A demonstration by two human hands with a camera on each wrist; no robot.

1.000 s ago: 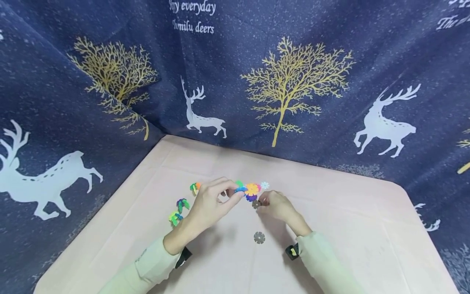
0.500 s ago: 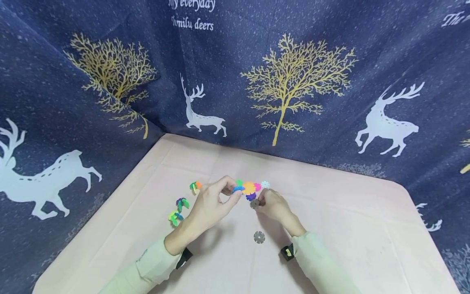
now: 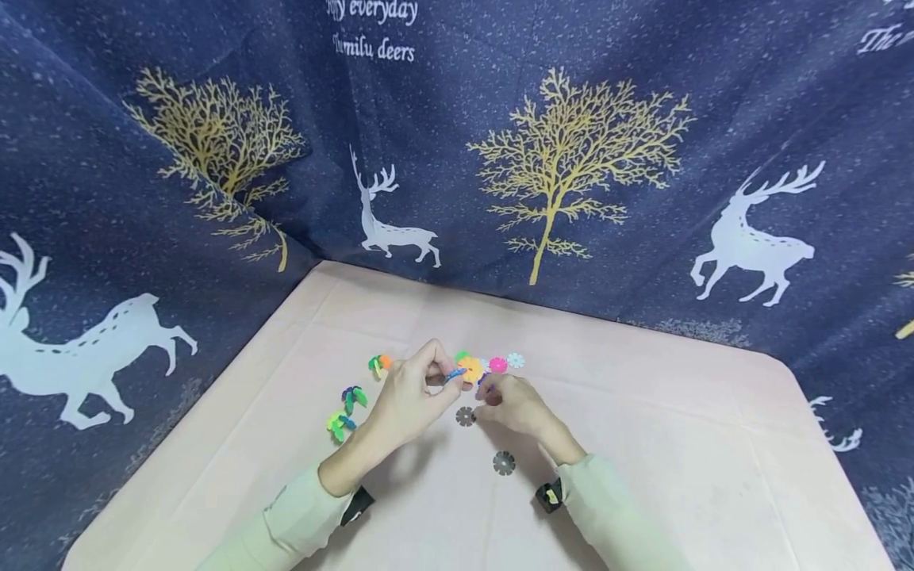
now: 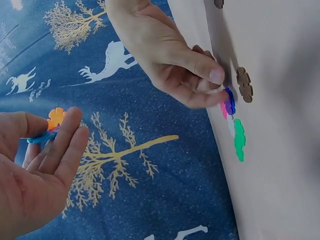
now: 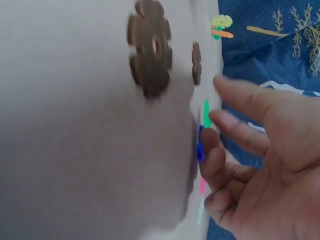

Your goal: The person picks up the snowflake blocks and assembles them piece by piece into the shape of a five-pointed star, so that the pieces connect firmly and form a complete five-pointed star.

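Note:
In the head view my left hand (image 3: 414,392) pinches a blue snowflake disc (image 3: 455,374) between thumb and fingers, above the table. An orange snowflake disc (image 3: 470,369) is joined to it. My right hand (image 3: 516,406) is low over the table, thumb and fingers apart. Its fingertips are at a dark blue-purple disc (image 4: 230,101), partly hidden in the head view; whether they touch it I cannot tell. A grey-brown disc (image 3: 466,416) lies just left of the right hand, another brown disc (image 3: 504,463) nearer the person.
Green (image 3: 462,357), pink (image 3: 497,365) and pale blue (image 3: 516,361) discs lie beyond the hands. To the left sit small joined clusters: green-orange (image 3: 381,365), purple-green (image 3: 354,398) and yellow-green-blue (image 3: 341,425). A dark blue deer-print cloth (image 3: 443,159) hangs behind the pink tabletop (image 3: 643,444).
The right hand has moved left, and the grey-brown disc by its fingers has shifted left and toward the person. The joined blue and orange discs have tilted and moved slightly left.

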